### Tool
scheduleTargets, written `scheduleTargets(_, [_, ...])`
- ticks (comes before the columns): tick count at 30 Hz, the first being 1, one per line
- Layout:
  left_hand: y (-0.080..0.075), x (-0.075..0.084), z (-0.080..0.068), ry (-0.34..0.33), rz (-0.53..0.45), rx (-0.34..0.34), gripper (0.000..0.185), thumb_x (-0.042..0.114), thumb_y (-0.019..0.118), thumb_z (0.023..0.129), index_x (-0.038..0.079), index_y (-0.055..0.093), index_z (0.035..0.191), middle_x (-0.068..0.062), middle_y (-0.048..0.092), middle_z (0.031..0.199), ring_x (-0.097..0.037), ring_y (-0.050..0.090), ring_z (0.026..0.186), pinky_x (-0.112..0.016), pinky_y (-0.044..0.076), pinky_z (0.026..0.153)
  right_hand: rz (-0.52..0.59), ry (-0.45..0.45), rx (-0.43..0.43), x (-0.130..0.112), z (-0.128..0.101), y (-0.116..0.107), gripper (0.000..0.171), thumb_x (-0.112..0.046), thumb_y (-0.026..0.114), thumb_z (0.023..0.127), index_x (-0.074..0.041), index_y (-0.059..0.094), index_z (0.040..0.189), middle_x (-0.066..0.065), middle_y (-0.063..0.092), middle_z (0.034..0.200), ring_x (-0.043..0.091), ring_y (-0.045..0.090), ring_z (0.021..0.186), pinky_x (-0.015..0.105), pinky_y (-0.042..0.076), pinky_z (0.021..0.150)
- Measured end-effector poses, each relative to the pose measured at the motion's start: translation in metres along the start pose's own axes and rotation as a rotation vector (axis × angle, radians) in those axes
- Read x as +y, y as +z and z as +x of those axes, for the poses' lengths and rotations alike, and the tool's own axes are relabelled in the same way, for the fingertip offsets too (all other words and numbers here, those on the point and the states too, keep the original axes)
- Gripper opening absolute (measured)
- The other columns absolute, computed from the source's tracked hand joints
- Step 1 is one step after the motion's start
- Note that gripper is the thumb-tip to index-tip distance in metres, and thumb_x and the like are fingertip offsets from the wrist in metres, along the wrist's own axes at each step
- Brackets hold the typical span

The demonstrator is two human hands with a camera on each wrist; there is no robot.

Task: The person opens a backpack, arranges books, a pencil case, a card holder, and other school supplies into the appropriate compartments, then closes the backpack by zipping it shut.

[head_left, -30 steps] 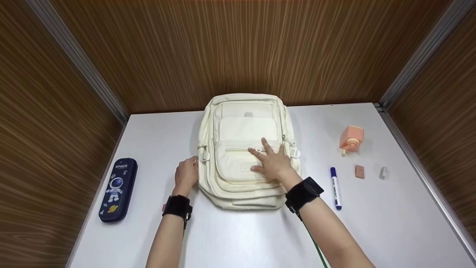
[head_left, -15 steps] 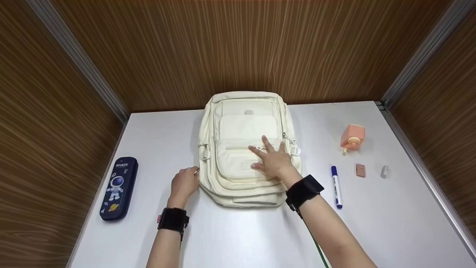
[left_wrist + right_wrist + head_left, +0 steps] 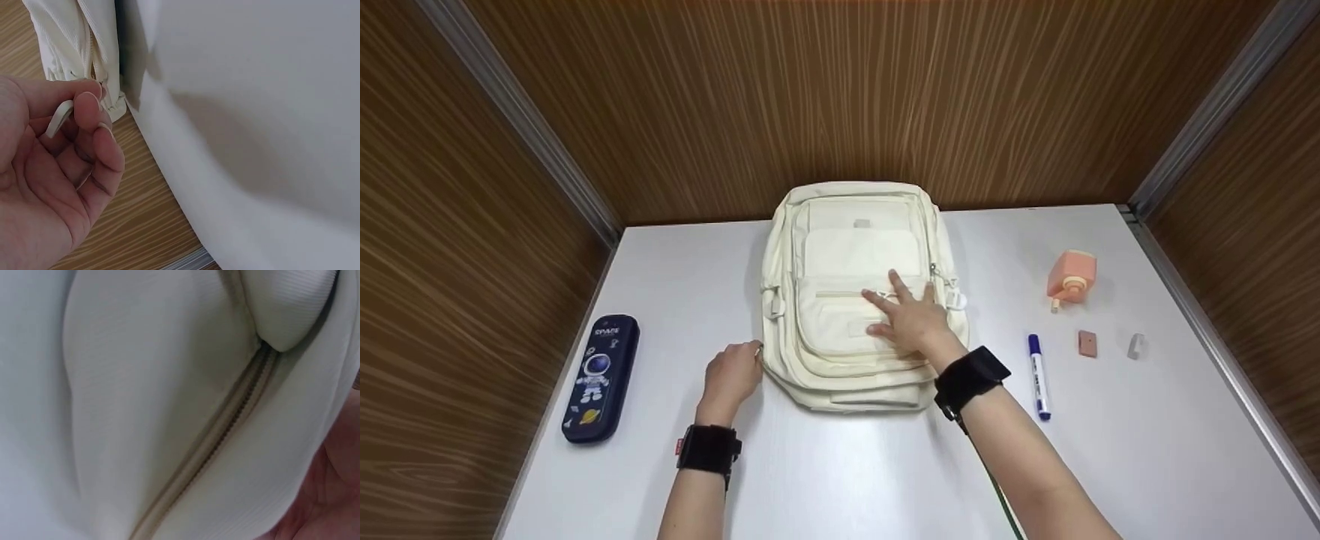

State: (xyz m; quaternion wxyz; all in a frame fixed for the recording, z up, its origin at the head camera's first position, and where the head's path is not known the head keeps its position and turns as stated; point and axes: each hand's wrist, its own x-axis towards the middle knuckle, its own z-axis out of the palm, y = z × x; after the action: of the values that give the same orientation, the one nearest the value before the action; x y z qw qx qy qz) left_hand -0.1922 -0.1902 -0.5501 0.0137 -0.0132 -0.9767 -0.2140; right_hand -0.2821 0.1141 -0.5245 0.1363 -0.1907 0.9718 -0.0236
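A cream backpack [image 3: 861,255] lies front side up on the white table. At its left side, low down, my left hand [image 3: 733,375] pinches a pale zipper pull [image 3: 59,118] between thumb and curled fingers, as the left wrist view shows. My right hand [image 3: 913,321] rests with spread fingers on the front pocket, near its short zipper. In the right wrist view a closed-toothed zipper [image 3: 225,427] runs along the bag's side, and part of the palm shows at the right edge.
A navy pencil case [image 3: 600,379] with an astronaut lies at the left. To the right are a blue-capped marker [image 3: 1039,379], a brown-pink eraser-like block [image 3: 1087,343], a small translucent piece [image 3: 1135,346] and a pink pencil sharpener [image 3: 1072,276]. Wood-grain panels [image 3: 840,97] enclose the table.
My left hand has moved down along the backpack's left side, toward its lower end, with the zipper pull. My right hand keeps its place on the front pocket.
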Motion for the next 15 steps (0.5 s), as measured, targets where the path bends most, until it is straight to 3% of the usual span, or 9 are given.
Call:
scheduleTargets(6, [0.011,-0.007,0.016,-0.007,-0.083,0.059,0.015,0.009,0.059,0.097,0.001,0.069,0.106,-0.016,0.070,0.095,-0.031,0.067,0.080,-0.046,0.053,0.064,0.005,0.019,-0.005,0.002,0.003,-0.006,0.067,-0.070,0.035,0.093,-0.050,0.012,0.153,0.006,-0.009,0.163,0.068,0.011,0.131,0.064,0.049,0.079])
scheduleTargets(11, [0.017,-0.016,0.026,-0.069,-0.245,0.045,0.019,0.005,0.056,0.098,-0.002,0.064,0.114,-0.015,0.066,0.098,-0.028,0.064,0.087,-0.044,0.050,0.075,0.012,0.014,-0.015,0.003,0.007,-0.009,0.067,-0.069,0.035,0.094,-0.048,0.012,0.154,0.008,-0.009,0.163,0.070,0.011,0.130,0.063,0.050,0.079])
scheduleTargets(15, [0.017,-0.020,0.031,-0.092,-0.364,0.005,0.019,0.002,0.054,0.098,-0.006,0.061,0.114,-0.015,0.064,0.092,-0.026,0.064,0.081,-0.039,0.051,0.072,0.018,0.011,-0.028,0.002,0.009,-0.010,0.067,-0.069,0.035,0.094,-0.048,0.012,0.154,0.008,-0.010,0.163,0.070,0.010,0.129,0.062,0.051,0.077])
